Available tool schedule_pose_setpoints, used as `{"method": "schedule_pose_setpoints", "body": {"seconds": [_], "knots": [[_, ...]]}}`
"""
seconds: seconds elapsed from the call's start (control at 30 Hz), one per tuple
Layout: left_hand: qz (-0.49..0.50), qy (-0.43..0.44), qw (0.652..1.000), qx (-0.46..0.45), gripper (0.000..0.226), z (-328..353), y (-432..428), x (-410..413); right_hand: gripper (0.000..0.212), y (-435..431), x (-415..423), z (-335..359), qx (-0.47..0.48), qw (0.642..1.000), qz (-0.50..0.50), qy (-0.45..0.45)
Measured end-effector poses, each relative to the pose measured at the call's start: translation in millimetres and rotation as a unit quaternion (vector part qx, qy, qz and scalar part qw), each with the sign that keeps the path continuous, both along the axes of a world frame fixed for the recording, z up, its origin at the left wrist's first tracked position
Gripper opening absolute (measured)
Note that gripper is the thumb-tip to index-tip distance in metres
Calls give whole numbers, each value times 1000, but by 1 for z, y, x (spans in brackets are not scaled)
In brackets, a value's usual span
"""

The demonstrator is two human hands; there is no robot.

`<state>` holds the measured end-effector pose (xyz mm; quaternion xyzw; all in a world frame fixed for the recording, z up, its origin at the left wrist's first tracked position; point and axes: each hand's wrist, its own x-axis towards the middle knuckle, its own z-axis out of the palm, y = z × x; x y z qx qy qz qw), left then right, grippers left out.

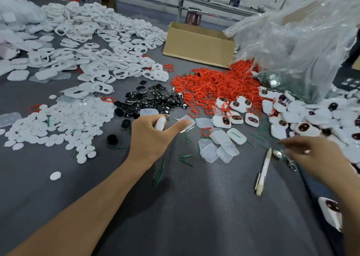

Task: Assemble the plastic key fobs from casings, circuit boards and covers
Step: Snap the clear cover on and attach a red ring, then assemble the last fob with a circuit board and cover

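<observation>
Just in front of the heap of black inserts [152, 100] the left hand [153, 137] grips a white casing [160, 123], thumb out toward a clear cover [187, 120], while well right of that heap the blurred right hand [315, 154] shows no readable grip; this looks like part-gathering, and next an insert needs seating squarely.

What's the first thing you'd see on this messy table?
The bright red heap of rings in the middle jumps out against the grey table. A sea of white casings sprawls across the far left, and up front the left hand grips a white piece.
</observation>
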<state>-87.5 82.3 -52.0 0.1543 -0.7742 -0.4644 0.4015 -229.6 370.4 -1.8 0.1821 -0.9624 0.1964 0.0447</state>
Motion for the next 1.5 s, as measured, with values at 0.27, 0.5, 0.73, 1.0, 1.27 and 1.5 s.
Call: {"method": "schedule_pose_setpoints", "body": {"seconds": [0.27, 0.5, 0.73, 1.0, 1.27, 1.5], "knots": [[-12, -14, 994, -103, 73, 1, 4, 3, 25, 0, -13, -14, 112, 993, 24, -32], [16, -1, 994, -108, 70, 2, 3, 4, 32, -4, -13, -1, 57, 998, 9, 31], [89, -83, 977, -176, 71, 1, 2, 5, 17, -132, 67, 19, -317, 910, 249, -94], [149, -167, 956, -192, 41, -1, -16, 6, 17, -194, 92, -1, -314, 901, 264, -142], [165, -174, 947, -213, 25, -1, -18, 4, 13, -188, 97, -7, -348, 897, 245, -120], [168, -187, 941, -227, 24, 1, -17, 3, 15, -190, 103, -8, -351, 896, 248, -110]]}}
